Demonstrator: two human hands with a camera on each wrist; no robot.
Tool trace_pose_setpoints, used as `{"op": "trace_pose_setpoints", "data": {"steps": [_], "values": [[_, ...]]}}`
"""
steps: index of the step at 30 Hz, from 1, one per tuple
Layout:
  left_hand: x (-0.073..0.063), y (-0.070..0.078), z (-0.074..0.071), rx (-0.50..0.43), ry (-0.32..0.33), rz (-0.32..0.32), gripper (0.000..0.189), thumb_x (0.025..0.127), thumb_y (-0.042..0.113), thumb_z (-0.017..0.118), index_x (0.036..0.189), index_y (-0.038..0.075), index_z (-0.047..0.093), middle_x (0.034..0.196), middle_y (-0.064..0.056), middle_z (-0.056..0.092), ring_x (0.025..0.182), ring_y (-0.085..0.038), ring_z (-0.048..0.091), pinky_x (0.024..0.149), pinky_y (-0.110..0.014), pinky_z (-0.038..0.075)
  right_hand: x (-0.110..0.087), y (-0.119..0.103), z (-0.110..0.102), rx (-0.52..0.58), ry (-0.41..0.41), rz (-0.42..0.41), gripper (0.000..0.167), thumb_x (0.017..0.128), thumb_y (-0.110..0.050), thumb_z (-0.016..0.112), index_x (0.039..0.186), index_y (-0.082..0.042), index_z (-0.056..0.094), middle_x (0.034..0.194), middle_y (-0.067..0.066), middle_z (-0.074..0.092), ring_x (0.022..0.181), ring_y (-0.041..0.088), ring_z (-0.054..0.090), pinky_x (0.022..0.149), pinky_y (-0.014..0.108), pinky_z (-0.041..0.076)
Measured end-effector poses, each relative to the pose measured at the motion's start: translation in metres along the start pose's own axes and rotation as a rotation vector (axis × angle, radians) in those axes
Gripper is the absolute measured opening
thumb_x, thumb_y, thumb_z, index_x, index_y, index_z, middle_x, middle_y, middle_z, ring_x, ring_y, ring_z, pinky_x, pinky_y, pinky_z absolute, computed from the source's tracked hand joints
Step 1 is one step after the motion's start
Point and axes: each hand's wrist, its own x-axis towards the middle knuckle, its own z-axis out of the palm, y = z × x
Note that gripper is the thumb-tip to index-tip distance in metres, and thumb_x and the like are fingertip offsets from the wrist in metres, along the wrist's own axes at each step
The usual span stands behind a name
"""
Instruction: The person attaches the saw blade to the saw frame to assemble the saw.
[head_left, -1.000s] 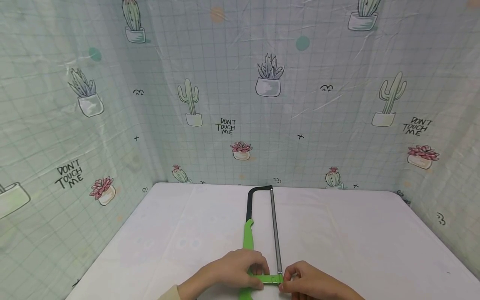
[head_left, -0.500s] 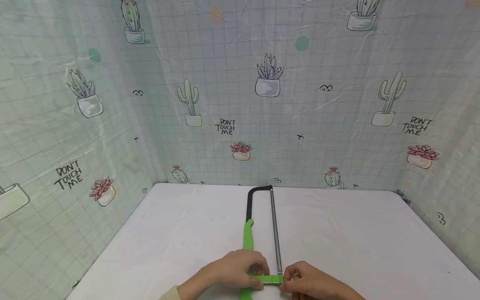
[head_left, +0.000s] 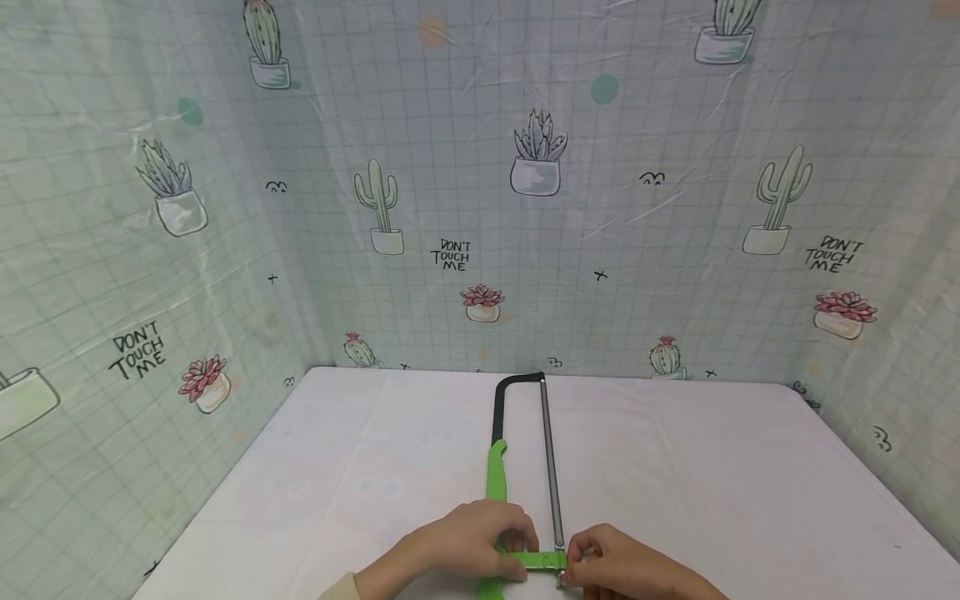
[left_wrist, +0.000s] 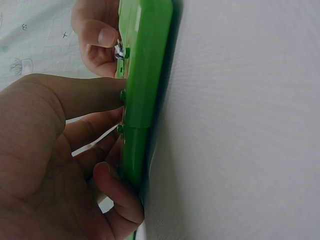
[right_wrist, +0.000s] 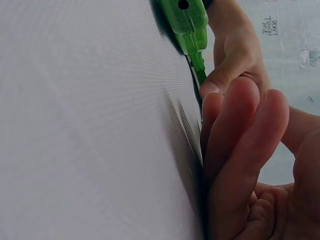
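Observation:
A hacksaw with a green handle and frame (head_left: 497, 471) lies flat on the white table, its black bow bent at the far end. The silver blade (head_left: 551, 467) runs along its right side. My left hand (head_left: 472, 537) grips the green frame near the short crosspiece (head_left: 542, 560). At the crosspiece's right end, my right hand (head_left: 626, 567) pinches a small shiny wing nut (left_wrist: 119, 50) between thumb and finger. In the right wrist view its curled fingers (right_wrist: 245, 125) hide that nut, and the handle's green butt (right_wrist: 186, 17) shows above.
The white tabletop (head_left: 712, 483) stretches to both sides of the saw. A cactus-print sheet (head_left: 450, 208) hangs behind it and along the left and right sides.
A small metal end now shows below the crosspiece beside my right fingertips, where it was hidden before. My right fingers have shifted slightly; the left hand and the hacksaw stay put.

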Motion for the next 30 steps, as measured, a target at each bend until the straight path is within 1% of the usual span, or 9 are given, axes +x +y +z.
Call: {"op": "trace_pose_setpoints", "data": {"steps": [7, 15, 22, 30], "values": [[-0.0007, 0.0021, -0.0014, -0.003, 0.001, -0.005, 0.020, 0.087, 0.030, 0.081, 0.106, 0.028, 0.074, 0.085, 0.024, 0.061, 0.077, 0.010, 0.055, 0.070, -0.015, 0.046, -0.0006, -0.0006, -0.0003, 0.004, 0.013, 0.018, 0.015, 0.089, -0.021, 0.062, 0.090, -0.007, 0.068, 0.061, -0.007, 0.055, 0.048, 0.004, 0.041, 0.046, 0.018, 0.034], [-0.0014, 0.0026, -0.0020, -0.017, -0.004, -0.008, 0.019, 0.087, 0.029, 0.080, 0.105, 0.027, 0.074, 0.084, 0.023, 0.061, 0.076, 0.010, 0.054, 0.070, -0.015, 0.046, -0.0017, -0.0004, -0.0006, 0.011, -0.003, 0.020, 0.014, 0.088, -0.020, 0.061, 0.091, -0.007, 0.067, 0.060, -0.007, 0.053, 0.048, 0.004, 0.040, 0.045, 0.018, 0.033], [-0.0018, 0.0023, -0.0014, -0.027, -0.005, -0.004, 0.019, 0.087, 0.029, 0.080, 0.105, 0.027, 0.074, 0.084, 0.023, 0.061, 0.076, 0.010, 0.055, 0.070, -0.015, 0.047, -0.0016, -0.0005, -0.0018, 0.014, -0.026, 0.002, 0.016, 0.089, -0.021, 0.060, 0.091, -0.006, 0.068, 0.061, -0.008, 0.052, 0.049, 0.003, 0.040, 0.046, 0.018, 0.033], [-0.0023, 0.0044, -0.0025, -0.027, 0.000, -0.009, 0.019, 0.087, 0.028, 0.080, 0.105, 0.027, 0.074, 0.084, 0.023, 0.062, 0.076, 0.010, 0.055, 0.070, -0.015, 0.047, -0.0017, -0.0003, -0.0016, 0.010, -0.013, 0.011, 0.014, 0.088, -0.018, 0.059, 0.091, -0.007, 0.067, 0.060, -0.008, 0.052, 0.049, 0.003, 0.039, 0.045, 0.018, 0.032]]}}
